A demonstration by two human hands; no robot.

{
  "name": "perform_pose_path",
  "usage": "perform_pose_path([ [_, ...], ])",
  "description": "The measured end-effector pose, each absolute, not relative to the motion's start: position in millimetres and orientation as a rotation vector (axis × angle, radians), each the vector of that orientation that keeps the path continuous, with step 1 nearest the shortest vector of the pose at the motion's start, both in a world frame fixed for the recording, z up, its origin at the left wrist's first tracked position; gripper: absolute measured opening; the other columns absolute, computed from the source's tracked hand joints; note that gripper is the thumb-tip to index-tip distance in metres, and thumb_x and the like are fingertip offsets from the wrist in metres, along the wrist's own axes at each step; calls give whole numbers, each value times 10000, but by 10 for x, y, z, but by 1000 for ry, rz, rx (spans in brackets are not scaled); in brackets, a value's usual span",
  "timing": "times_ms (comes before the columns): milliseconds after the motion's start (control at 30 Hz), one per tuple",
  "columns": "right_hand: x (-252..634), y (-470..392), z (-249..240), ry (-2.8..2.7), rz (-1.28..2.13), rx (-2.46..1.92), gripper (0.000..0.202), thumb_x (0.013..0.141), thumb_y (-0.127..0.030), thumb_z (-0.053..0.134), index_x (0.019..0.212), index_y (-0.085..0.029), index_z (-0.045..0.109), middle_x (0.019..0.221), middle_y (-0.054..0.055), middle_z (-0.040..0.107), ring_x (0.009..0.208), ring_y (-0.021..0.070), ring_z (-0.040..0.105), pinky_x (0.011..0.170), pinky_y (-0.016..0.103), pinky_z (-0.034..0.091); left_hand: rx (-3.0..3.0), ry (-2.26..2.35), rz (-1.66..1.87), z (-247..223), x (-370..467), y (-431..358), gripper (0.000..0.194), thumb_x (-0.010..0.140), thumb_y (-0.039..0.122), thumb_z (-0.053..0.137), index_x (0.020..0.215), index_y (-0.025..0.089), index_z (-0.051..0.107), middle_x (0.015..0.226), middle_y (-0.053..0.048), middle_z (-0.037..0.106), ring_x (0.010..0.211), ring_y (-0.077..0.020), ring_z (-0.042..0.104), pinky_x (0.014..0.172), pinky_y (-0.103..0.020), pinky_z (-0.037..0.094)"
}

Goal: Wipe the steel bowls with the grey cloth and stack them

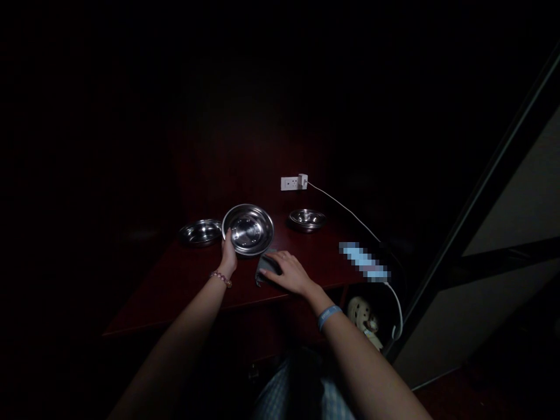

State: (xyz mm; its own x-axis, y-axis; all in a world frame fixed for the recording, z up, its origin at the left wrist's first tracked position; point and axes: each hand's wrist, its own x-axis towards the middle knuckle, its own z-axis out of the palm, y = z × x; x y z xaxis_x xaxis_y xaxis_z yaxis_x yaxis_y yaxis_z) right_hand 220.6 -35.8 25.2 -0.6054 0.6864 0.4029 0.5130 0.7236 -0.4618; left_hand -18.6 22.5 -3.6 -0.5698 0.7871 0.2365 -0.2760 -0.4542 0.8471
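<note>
My left hand point(228, 254) grips a shiny steel bowl point(248, 229) by its left side, thumb over the rim. The bowl is tilted so that its inside faces me. Just below and right of it, my right hand point(286, 272) has its fingers around a dark grey cloth point(265, 270), close to the tabletop. Part of the cloth is hidden under the hand. Behind the held bowl to the left, another steel bowl point(202, 232) rests on the table. Smaller steel bowls point(307, 220), seemingly stacked, stand at the back right.
The dark red table point(175, 280) has its front edge near my forearms. A white charger point(303, 180) sits in the wall socket point(289, 184), its cable point(345, 207) running to a blurred-out phone-like item point(364, 262). A pale clog point(361, 314) lies below, beside a slanted dark frame point(472, 216).
</note>
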Motion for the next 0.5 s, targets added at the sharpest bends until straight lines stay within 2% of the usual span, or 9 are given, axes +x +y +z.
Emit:
perform_pose_path([
  [100,2137,-427,266,-2523,256,-940,734,902,-667,696,1460,-193,639,1469,168,647,1357,351,585,1153,485,444,768,1112,2110,6,-132,192,473,986,524,573,1297,181,670,1477,-122,658,1399,-250,588,1240,-415,382],
  [167,2093,-439,270,-2593,188,-965,742,888,-642,729,1463,-182,637,1488,172,636,1367,359,583,1155,479,451,787,1147,2101,38,-95,162,458,979,505,597,1294,182,672,1493,-118,646,1419,-254,571,1253,-408,364],
  [333,2040,-456,297,-2665,51,-1008,581,934,-517,708,1407,-182,672,1465,153,662,1319,332,627,1115,432,485,820,1192,2104,94,-18,92,387,985,452,603,1255,186,677,1477,-111,655,1446,-272,544,1264,-404,353],
  [500,1985,-526,334,-2674,-34,-1043,433,967,-426,635,1312,-175,712,1393,155,704,1232,332,674,1008,428,544,810,1200,2121,94,-9,74,403,980,486,604,1261,205,671,1482,-95,651,1455,-279,531,1273,-409,343],
])
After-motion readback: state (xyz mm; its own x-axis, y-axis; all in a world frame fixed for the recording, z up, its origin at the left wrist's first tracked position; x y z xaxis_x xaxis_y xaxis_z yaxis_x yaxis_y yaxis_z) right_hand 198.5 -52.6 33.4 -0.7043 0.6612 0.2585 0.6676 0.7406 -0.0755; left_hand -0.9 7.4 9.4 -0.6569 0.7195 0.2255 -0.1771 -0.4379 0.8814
